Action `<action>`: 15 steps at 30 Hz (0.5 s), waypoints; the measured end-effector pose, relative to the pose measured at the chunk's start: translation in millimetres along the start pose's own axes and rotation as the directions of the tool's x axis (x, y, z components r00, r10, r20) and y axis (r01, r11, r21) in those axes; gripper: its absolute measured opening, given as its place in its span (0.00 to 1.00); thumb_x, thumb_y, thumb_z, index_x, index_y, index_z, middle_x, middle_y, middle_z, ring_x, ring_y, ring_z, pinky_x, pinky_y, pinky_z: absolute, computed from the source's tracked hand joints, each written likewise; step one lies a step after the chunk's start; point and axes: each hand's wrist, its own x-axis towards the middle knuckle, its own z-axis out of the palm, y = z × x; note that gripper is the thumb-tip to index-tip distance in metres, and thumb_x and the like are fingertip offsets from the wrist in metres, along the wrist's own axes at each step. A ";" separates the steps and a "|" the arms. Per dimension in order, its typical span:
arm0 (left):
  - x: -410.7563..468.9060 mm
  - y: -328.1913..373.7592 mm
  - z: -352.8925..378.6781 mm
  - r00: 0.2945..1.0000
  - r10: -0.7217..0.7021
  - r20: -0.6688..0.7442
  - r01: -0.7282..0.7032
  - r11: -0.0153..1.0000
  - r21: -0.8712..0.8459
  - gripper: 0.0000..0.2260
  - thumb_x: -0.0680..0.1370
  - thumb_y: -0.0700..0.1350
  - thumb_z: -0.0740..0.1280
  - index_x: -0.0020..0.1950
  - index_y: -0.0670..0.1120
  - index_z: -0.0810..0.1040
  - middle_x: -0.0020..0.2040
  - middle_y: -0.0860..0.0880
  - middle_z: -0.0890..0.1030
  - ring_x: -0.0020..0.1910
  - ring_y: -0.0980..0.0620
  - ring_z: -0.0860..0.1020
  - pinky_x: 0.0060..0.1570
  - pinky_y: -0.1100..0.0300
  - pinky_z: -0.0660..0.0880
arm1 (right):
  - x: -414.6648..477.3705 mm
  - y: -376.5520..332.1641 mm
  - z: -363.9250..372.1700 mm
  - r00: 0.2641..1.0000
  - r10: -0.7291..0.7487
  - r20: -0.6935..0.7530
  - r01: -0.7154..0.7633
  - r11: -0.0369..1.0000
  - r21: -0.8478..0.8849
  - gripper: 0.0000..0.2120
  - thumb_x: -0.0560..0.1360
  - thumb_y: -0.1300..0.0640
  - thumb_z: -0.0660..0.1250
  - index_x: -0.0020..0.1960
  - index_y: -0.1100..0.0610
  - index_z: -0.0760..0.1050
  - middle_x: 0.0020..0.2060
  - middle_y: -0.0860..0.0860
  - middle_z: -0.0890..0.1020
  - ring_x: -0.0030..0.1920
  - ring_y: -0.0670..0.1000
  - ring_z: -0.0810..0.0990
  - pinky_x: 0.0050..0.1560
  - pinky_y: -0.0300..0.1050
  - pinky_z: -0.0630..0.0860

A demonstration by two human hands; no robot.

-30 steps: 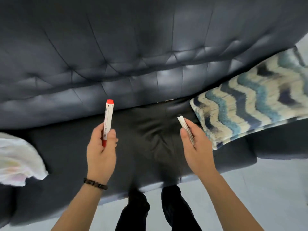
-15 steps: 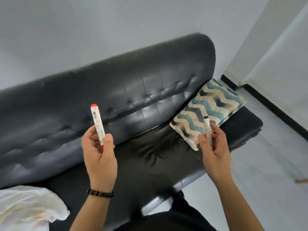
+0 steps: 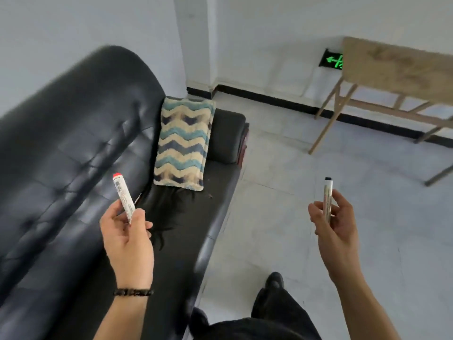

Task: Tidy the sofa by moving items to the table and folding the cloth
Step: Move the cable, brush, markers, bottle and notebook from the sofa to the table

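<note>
Left hand is up over the black sofa, fingers wrapped round a red-capped marker, cap pointing up and tilted slightly left. Right hand is out over the pale tiled floor, pinching a black-capped marker nearly upright between thumb and fingers. A zigzag-patterned cushion leans at the far end of the sofa seat, against the backrest. Off to the upper right stands the wooden tabletop, well apart from both hands, a green exit sign glowing on the wall behind it.
</note>
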 end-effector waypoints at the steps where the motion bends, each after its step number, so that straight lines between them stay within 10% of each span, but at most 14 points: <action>1: -7.9 5.4 20.7 0.998 0.036 0.052 -0.037 0.999 0.013 0.13 0.80 0.40 0.65 0.60 0.54 0.72 0.50 0.51 0.77 0.35 0.59 0.76 0.35 0.64 0.73 | 7.1 4.3 -21.1 0.999 0.010 -0.045 -0.009 0.999 0.030 0.21 0.78 0.49 0.68 0.68 0.41 0.67 0.53 0.46 0.80 0.46 0.47 0.78 0.46 0.47 0.74; 9: -100.7 15.0 210.7 0.946 0.139 0.291 -0.174 0.980 0.097 0.14 0.80 0.41 0.65 0.65 0.49 0.70 0.57 0.43 0.78 0.37 0.59 0.78 0.32 0.71 0.74 | 95.8 67.1 -183.6 0.957 0.160 -0.243 -0.114 0.975 0.192 0.17 0.78 0.50 0.68 0.65 0.41 0.70 0.52 0.46 0.81 0.45 0.48 0.78 0.47 0.49 0.74; 15: -163.4 33.7 346.3 0.851 0.199 0.485 -0.273 0.958 0.087 0.13 0.79 0.46 0.66 0.56 0.65 0.71 0.52 0.46 0.79 0.38 0.55 0.76 0.32 0.70 0.74 | 175.9 72.0 -284.8 0.917 0.203 -0.344 -0.118 0.961 0.252 0.17 0.78 0.52 0.68 0.65 0.45 0.70 0.49 0.46 0.80 0.43 0.48 0.76 0.41 0.43 0.73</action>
